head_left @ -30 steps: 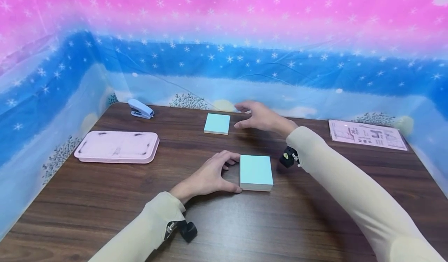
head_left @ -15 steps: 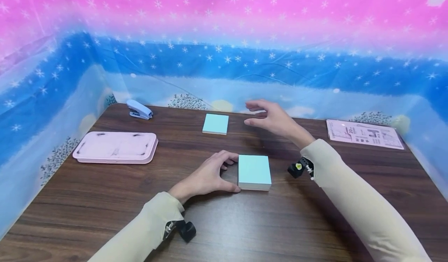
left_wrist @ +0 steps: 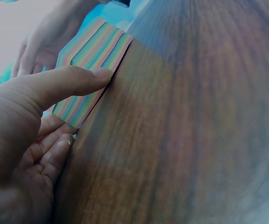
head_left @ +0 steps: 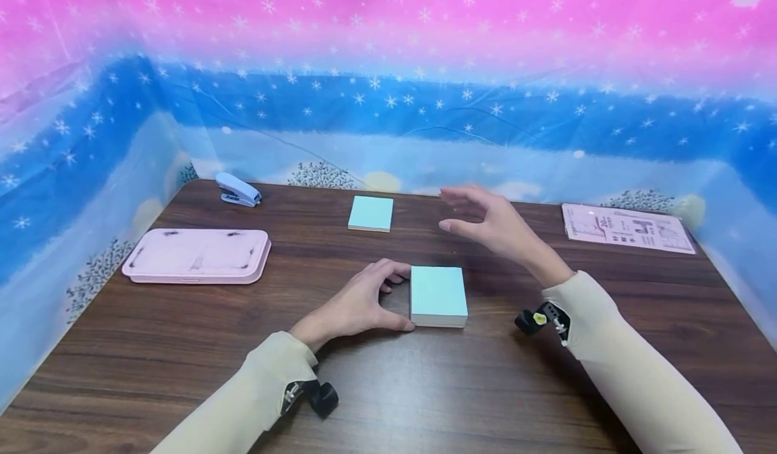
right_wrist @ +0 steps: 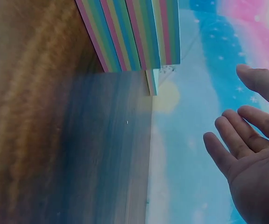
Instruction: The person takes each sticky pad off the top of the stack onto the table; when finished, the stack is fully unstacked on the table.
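Nearest the camera, the left hand [head_left: 355, 303] rests on the wooden table [head_left: 152, 359] with its fingers curled against the left edge of the thick note pad [head_left: 438, 296]; the left wrist view shows the thumb [left_wrist: 64, 84] laid along the pad's striped side, with the other fingertips tucked at the corner below it, so the hand grips the pad from its left flank and does not lift it. The pad lies flat, immediately to the right of those fingers, its long axis running away from the person. Beyond and to the right, the right hand [head_left: 494, 228] hovers in the air above the table, fingers spread and loosely bent, holding nothing; the right wrist view confirms an open palm clear of the pad's edge [right_wrist: 130, 32]. Of the two, the left hand is plainly the nearer to the thick pad, already touching it. Farther out from the right fingertips, to their left, lies a thin note pad [head_left: 371, 213], apart from both hands. At the far left sit a pink tray [head_left: 197, 257] and a stapler [head_left: 238, 189]; at the far right, a printed pink sheet [head_left: 628, 229].
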Available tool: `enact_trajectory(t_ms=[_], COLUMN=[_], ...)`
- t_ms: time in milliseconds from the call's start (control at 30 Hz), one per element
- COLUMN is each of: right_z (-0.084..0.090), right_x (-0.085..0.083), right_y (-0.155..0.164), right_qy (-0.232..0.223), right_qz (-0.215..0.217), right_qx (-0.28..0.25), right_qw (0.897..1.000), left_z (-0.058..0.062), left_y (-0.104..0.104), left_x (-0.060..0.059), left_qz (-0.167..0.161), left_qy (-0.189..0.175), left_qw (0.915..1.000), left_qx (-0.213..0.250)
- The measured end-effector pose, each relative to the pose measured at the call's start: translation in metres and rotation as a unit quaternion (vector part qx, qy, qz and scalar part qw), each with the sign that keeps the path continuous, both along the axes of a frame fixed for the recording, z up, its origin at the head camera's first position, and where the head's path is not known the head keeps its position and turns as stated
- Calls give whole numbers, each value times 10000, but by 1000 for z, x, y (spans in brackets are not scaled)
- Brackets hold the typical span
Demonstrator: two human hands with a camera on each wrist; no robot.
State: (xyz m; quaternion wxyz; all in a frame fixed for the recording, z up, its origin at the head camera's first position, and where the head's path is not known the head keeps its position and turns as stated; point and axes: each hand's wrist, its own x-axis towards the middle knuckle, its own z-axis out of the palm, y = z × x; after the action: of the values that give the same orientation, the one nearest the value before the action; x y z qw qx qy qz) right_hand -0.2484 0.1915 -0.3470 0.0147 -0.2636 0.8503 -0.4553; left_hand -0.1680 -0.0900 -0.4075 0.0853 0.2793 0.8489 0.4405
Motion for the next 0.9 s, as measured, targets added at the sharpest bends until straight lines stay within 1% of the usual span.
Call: enact_trajectory(t_ms=[67, 167, 267, 500, 667, 800, 900], right_z=[0, 1, 2, 0, -4, -7, -9], right_x=[6, 13, 22, 40, 52, 58, 60], right_y=[3, 7, 11, 18, 23, 28, 29], right_qy=[53, 227, 289, 266, 121, -58, -31], right_qz=[6, -20, -25, 14, -29, 26, 53], right_qx=[-34, 45, 133, 217, 230, 173, 208], right_qw=[10000, 9997, 9995, 9994, 9997, 9998, 9998], left_z=[0, 0, 0, 0, -1, -2, -1], left_y=[0, 0, 0, 1, 2, 1, 0], left_x=[0, 0, 0, 0, -1, -1, -1], left_qz=[13, 14, 13, 36, 20, 12, 5], left_qy=[-13, -45, -53, -58, -43, -25, -48], left_qw=[10000, 10000, 10000, 10000, 10000, 10000, 10000], left_qx=[-7, 5, 10, -40, -34, -40, -19])
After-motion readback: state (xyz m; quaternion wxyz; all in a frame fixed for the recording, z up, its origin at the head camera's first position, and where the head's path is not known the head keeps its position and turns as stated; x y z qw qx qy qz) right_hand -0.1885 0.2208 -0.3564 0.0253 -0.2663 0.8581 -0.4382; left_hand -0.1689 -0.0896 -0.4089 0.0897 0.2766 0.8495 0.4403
